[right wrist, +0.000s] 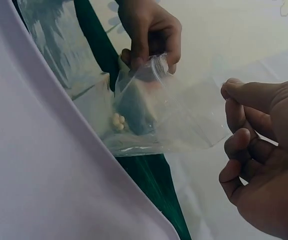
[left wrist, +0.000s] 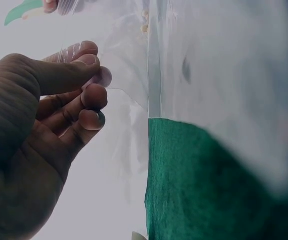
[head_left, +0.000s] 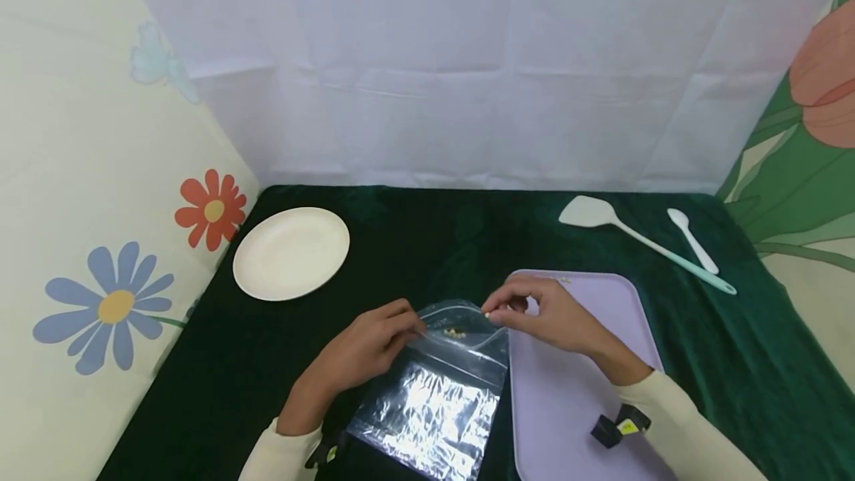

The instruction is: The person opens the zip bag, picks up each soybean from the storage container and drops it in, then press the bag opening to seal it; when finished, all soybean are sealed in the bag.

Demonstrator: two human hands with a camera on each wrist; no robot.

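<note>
- Left: daisy-printed wall.
- Green-draped surface, white plate at left.
- Near centre, left grip pinches a clear zip bag holding pale pellets; white sheet far behind.
- Right grip, above a lilac tray, pinches another pellet by the bag's mouth; yellow wrist label too small to read.
- Far right: spatula, spoon, tulip-printed wall.

Your clear, rectangular zip-seal plastic bag is glossy and crinkled, throwing bright glints. You have a dark green, velvety cloth under it. Your lilac, round-cornered tray looks like smooth plastic; the off-white oval plate looks smooth and matt. You face a creased white fabric sheet.
</note>
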